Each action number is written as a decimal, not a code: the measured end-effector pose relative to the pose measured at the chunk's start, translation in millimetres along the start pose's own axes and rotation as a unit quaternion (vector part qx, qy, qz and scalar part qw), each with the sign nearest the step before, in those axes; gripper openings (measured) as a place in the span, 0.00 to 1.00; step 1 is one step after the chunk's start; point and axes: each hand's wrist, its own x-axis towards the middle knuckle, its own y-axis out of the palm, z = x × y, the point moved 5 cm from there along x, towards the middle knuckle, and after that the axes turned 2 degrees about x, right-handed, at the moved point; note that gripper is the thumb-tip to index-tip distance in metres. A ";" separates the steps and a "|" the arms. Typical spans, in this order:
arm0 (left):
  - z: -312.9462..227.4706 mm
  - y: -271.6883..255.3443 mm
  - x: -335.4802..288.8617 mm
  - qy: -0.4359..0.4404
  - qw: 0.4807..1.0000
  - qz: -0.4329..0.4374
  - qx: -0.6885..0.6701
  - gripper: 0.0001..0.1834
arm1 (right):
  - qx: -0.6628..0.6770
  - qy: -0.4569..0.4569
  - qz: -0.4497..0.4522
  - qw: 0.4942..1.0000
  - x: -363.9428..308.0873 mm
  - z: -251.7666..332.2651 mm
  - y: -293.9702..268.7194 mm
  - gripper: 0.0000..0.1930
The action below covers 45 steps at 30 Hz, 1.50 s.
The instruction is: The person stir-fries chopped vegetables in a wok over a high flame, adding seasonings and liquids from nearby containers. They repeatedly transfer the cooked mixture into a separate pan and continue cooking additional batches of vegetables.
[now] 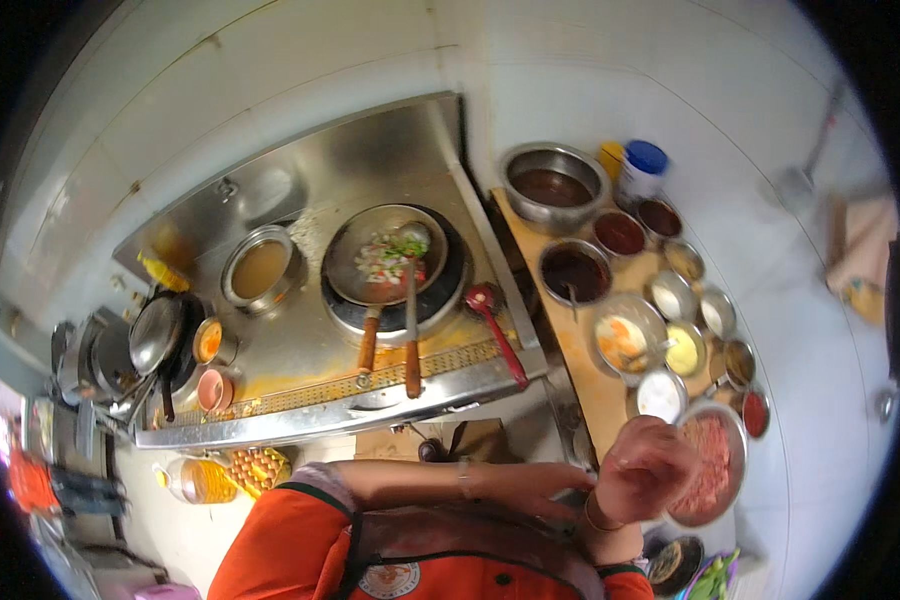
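Observation:
My right hand is raised above the near end of the side board, fingers curled in and a little blurred. What it holds, if anything, is hidden. Beside it are a bowl of white powder and a wide metal bowl of pinkish minced meat. My left hand reaches across my body toward the right wrist, fingers stretched out, holding nothing visible. On the stove, a wok holds chopped white, green and red pieces. A ladle with a wooden handle rests in it, beside the wok's own wooden handle.
A red-handled utensil lies right of the burner. A metal pot of brownish liquid stands left of the wok. Several bowls of sauces and seasonings fill the wooden board. Egg trays and an oil jug sit below left.

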 end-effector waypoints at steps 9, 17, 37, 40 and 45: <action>167.2 -226.0 -300.1 -0.281 0.717 -0.636 0.046 0.21 | -0.114 0.567 0.166 0.798 -144.3 -340.9 94.7 0.13; 221.1 -218.7 -282.3 -0.170 0.648 -0.471 -0.573 0.12 | -0.147 0.684 0.296 0.651 -82.3 -379.0 115.8 0.27; 127.6 -147.6 -213.0 -0.180 0.646 -0.546 -0.502 0.11 | -0.396 0.290 0.694 0.526 27.6 -344.0 25.5 0.36; 108.2 -135.6 -213.8 -0.220 0.634 -0.571 -0.473 0.13 | -0.275 0.411 0.668 0.556 40.0 -313.6 20.5 0.35; 144.4 -178.4 -202.6 -0.123 0.606 -0.540 -0.570 0.13 | -0.233 0.421 0.671 0.563 43.7 -310.0 20.1 0.33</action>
